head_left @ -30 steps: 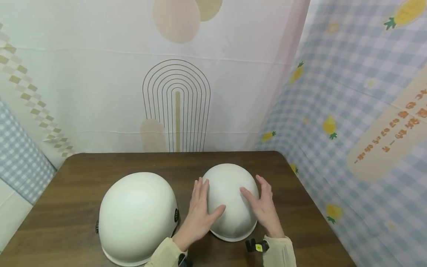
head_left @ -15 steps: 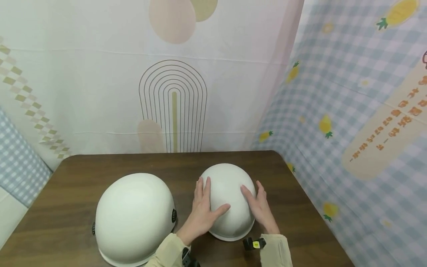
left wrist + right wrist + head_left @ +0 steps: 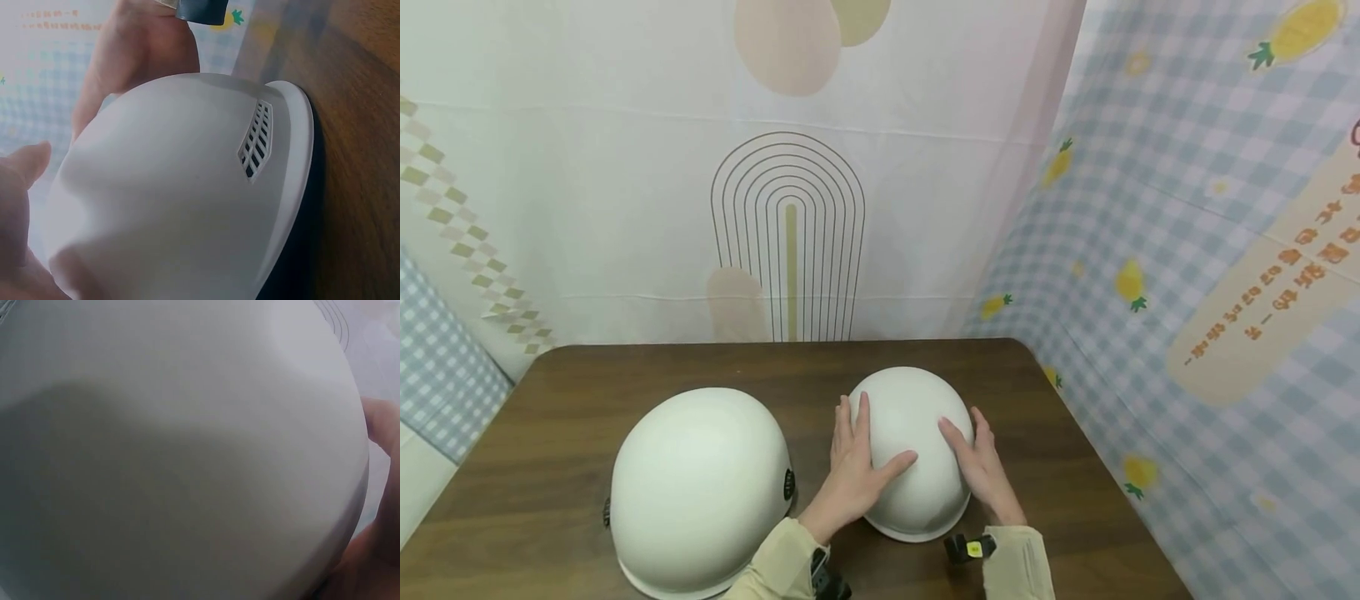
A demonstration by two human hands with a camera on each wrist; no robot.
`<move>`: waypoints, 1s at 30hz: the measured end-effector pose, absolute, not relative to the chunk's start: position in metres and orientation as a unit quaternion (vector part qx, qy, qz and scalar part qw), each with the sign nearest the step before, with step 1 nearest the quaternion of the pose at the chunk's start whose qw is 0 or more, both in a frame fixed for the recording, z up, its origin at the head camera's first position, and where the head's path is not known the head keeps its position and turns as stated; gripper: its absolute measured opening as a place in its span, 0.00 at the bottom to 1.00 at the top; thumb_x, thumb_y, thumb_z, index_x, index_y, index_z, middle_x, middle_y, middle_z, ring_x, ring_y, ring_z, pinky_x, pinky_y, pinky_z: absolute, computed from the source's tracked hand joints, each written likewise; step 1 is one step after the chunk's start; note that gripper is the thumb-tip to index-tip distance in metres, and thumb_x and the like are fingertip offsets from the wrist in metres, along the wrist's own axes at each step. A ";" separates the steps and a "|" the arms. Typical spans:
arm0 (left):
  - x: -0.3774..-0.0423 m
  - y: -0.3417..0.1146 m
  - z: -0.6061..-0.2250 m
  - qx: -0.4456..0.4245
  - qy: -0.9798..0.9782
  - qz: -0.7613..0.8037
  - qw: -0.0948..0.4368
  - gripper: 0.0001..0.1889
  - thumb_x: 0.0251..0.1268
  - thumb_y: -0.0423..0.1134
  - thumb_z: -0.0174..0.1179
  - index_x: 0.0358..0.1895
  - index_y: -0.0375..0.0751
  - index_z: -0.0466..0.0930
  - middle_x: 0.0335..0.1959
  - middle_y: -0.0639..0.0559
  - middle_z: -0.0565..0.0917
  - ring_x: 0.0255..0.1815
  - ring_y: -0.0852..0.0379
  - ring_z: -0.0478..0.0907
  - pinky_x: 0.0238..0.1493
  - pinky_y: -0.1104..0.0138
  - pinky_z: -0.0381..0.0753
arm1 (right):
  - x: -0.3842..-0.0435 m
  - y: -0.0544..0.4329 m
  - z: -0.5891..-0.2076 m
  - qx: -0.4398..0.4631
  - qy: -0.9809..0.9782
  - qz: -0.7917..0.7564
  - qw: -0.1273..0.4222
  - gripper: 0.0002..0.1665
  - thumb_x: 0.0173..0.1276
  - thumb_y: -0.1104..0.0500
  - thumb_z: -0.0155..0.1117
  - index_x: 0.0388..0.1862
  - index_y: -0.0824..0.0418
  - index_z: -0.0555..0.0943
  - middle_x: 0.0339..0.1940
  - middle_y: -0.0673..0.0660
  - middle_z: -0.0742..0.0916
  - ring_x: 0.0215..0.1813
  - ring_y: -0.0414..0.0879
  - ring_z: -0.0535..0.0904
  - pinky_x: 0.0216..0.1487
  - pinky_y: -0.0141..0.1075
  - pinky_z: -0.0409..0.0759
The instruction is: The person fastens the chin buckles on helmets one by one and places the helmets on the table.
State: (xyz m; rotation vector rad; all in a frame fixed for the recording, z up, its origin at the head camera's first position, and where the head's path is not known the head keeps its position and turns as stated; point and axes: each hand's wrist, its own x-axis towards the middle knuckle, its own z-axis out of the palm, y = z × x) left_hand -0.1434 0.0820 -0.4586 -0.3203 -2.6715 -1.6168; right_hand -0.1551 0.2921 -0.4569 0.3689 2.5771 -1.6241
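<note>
Now both hands sit closer in on the smaller white dome-shaped helmet (image 3: 912,450) than a second ago. The left hand (image 3: 852,471) lies flat against its left flank, thumb laid across the near face; the right hand (image 3: 977,467) lies against the right flank, fingers straight and slightly spread. Neither hand curls round anything (palms press, no pinch). A second ago the right fingers stood a little off the shell; they now lie on it. Judgement: a two-sided hold is set, ready for a lift or a turn.

The helmet rests rim-down on the dark brown wooden bench (image 3: 587,383), right of centre. The left wrist view shows its slotted side vent (image 3: 255,139) and pale rim (image 3: 299,187) flat on the wood.

Edges and room:
- The larger white rounded helmet (image 3: 700,487) stands just beside the left hand, a narrow gap between.
- The bench's right edge lies near the right hand, with the blue checked pineapple-print cloth (image 3: 1187,250) beyond.
- Open wood behind the helmet, up to the pale curtain with arch lines (image 3: 787,242).
</note>
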 end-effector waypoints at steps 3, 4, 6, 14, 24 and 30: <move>-0.145 0.083 -0.460 -0.094 -0.850 -0.518 -0.002 0.58 0.56 0.68 0.61 0.79 0.46 0.35 0.78 0.40 0.29 0.77 0.41 0.28 0.69 0.37 0.41 | -0.157 0.293 -0.458 0.108 0.840 -0.530 0.027 0.60 0.63 0.26 0.54 0.80 0.53 0.42 0.78 0.65 0.48 0.75 0.67 0.49 0.67 0.65 0.54; -0.145 0.083 -0.460 -0.090 -0.850 -0.520 -0.003 0.58 0.56 0.68 0.61 0.79 0.46 0.35 0.78 0.40 0.29 0.77 0.40 0.28 0.69 0.37 0.41 | -0.157 0.293 -0.458 0.102 0.842 -0.529 0.023 0.59 0.63 0.26 0.55 0.80 0.52 0.42 0.79 0.65 0.48 0.75 0.67 0.49 0.67 0.65 0.54; -0.146 0.084 -0.461 -0.083 -0.848 -0.523 -0.002 0.59 0.56 0.68 0.62 0.79 0.44 0.36 0.78 0.38 0.30 0.77 0.39 0.29 0.68 0.36 0.41 | -0.157 0.293 -0.459 0.092 0.844 -0.527 0.016 0.57 0.64 0.28 0.55 0.80 0.51 0.42 0.79 0.64 0.49 0.75 0.67 0.50 0.66 0.66 0.54; -0.148 0.088 -0.466 -0.081 -0.851 -0.519 0.004 0.56 0.56 0.67 0.63 0.79 0.51 0.37 0.76 0.32 0.31 0.76 0.34 0.28 0.67 0.34 0.40 | -0.156 0.293 -0.463 0.081 0.854 -0.514 0.020 0.55 0.67 0.31 0.54 0.80 0.53 0.43 0.78 0.66 0.51 0.74 0.68 0.53 0.65 0.66 0.57; -0.152 0.092 -0.464 -0.083 -0.852 -0.518 0.001 0.57 0.56 0.66 0.63 0.79 0.50 0.36 0.76 0.33 0.29 0.76 0.36 0.25 0.68 0.36 0.35 | -0.162 0.294 -0.464 0.090 0.837 -0.539 0.031 0.57 0.64 0.28 0.56 0.80 0.52 0.44 0.78 0.65 0.55 0.73 0.65 0.57 0.63 0.66 0.61; -0.151 0.097 -0.464 -0.071 -0.845 -0.531 -0.001 0.59 0.53 0.66 0.66 0.79 0.51 0.36 0.76 0.34 0.28 0.76 0.35 0.25 0.68 0.35 0.33 | -0.161 0.294 -0.462 0.091 0.839 -0.536 0.021 0.56 0.63 0.29 0.57 0.80 0.52 0.48 0.77 0.64 0.59 0.72 0.65 0.60 0.62 0.64 0.64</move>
